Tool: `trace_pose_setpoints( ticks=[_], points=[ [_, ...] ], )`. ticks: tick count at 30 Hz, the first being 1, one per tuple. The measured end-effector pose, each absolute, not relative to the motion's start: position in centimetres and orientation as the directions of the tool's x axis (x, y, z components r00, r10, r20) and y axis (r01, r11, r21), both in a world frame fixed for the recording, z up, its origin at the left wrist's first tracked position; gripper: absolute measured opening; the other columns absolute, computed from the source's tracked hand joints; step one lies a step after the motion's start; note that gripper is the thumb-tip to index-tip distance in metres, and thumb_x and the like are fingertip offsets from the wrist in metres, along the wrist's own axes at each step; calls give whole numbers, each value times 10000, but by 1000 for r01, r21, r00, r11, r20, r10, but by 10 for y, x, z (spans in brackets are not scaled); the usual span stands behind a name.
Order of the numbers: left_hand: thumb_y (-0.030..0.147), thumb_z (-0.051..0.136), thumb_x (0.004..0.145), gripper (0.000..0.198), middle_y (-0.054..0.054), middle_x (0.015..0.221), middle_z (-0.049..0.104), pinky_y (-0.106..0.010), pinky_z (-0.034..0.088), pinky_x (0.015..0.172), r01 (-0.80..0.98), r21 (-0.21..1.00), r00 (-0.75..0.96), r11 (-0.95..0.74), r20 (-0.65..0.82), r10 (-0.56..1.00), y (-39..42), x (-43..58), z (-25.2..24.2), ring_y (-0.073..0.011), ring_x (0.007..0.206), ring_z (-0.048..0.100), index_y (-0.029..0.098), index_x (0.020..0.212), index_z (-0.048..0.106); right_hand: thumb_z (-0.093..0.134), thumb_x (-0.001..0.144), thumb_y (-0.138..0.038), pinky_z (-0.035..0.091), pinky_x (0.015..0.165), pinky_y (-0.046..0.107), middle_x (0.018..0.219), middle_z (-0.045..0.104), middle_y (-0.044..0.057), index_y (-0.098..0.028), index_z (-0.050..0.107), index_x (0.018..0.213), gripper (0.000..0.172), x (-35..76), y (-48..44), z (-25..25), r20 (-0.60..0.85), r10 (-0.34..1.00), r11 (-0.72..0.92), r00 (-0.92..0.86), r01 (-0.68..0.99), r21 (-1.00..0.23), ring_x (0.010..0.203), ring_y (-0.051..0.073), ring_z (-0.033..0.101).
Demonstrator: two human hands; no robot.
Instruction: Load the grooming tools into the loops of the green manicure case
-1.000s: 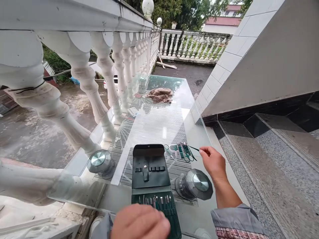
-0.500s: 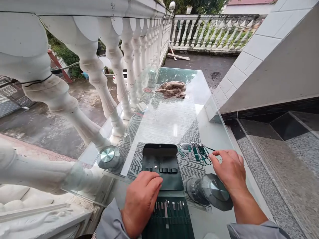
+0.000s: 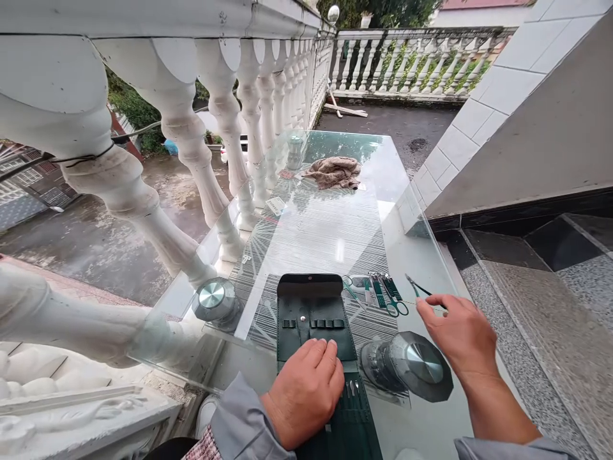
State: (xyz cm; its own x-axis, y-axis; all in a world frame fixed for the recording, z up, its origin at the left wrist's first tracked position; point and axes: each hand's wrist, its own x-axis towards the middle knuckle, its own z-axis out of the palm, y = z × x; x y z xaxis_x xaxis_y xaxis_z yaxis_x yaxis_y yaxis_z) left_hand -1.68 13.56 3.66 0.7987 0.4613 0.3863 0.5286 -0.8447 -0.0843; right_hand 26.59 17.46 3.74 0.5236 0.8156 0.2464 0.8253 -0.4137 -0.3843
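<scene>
My right hand [image 3: 457, 329] pinches the handles of a pair of cuticle nippers [image 3: 416, 287], their metal jaws pointing away to the left over the glass. Beneath my left hand [image 3: 309, 390] lies an unfolded dark green manicure case [image 3: 316, 348]; the fingers rest across it, close together and stretched out, hiding part of its lower section. Slim metal tools [image 3: 353, 387] show in the case's slots, while the loops in the upper flap hold nothing. Beside the case are small scissors [image 3: 396, 309], nail clippers [image 3: 378, 292] and further green-handled tools on the table.
A faceted glass-and-metal table support [image 3: 421, 365] stands between the case and my right forearm, another support [image 3: 215, 300] at the left. A crumpled brown cloth [image 3: 332, 172] lies toward the far end of the glass table [image 3: 416, 255]. White balusters [image 3: 186, 140] line the left; steps are at the right.
My right hand has moved right, carrying the nippers away from the other tools. My left hand has shifted right across the case, covering more of its slotted tools.
</scene>
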Motion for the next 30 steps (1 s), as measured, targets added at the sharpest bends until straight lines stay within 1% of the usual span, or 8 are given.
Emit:
trace_pose_setpoints(
  ticks=[3,5,7,9,11,15,20,30],
  points=[
    [122,442,887,210,-163,1132,620,-353,470,860,524,-120,815,-843,359,455,135,-14,32,-233,997,602,66,1023,592,555,674,-479,443,663,390,849,659,60,-241,625,675,249,255,160,52,127,769,-457,626,679,-575,687,231,589],
    [112,433,886,217,-176,1129,618,-357,465,845,515,-138,824,-846,352,444,135,-13,31,-233,990,604,61,1031,586,579,669,-486,462,674,366,871,666,41,-247,641,702,250,242,148,53,158,807,-339,570,664,-666,699,216,610],
    [120,432,888,221,-180,1121,619,-360,462,837,512,-143,826,-847,352,440,135,-12,31,-238,982,604,58,1036,584,588,688,-487,481,672,347,906,667,44,-238,638,680,255,226,136,47,234,883,-148,406,716,-682,665,188,607],
    [130,431,891,226,-178,1118,620,-359,461,835,516,-141,824,-845,351,445,135,-11,32,-242,979,602,58,1041,585,578,731,-445,496,699,349,924,667,57,-234,642,692,224,211,127,38,323,919,23,226,788,-616,708,192,614],
    [138,430,894,231,-176,1118,620,-358,459,832,520,-137,822,-843,348,451,134,-10,33,-245,977,601,58,1046,584,585,751,-393,496,752,370,894,668,67,-225,644,727,179,200,121,30,418,904,150,91,848,-509,802,217,618],
    [143,420,897,238,-171,1113,624,-350,461,819,531,-126,814,-838,349,464,133,-8,34,-247,968,602,62,1050,583,600,758,-317,487,772,379,855,654,80,-201,622,764,118,189,116,28,483,872,274,-77,895,-352,841,226,607],
    [148,416,896,243,-165,1106,629,-347,462,824,532,-131,815,-837,348,464,133,-7,34,-253,966,603,65,1044,589,595,775,-303,474,758,369,846,642,82,-198,591,769,106,182,109,34,464,874,300,-144,911,-284,827,226,594],
    [156,426,900,244,-180,1144,608,-360,441,852,529,-143,827,-837,307,471,132,-7,33,-252,1006,591,60,1074,567,602,791,-374,463,753,381,822,638,98,-186,581,746,194,174,107,31,493,857,273,-150,943,-189,817,242,585]
  ],
)
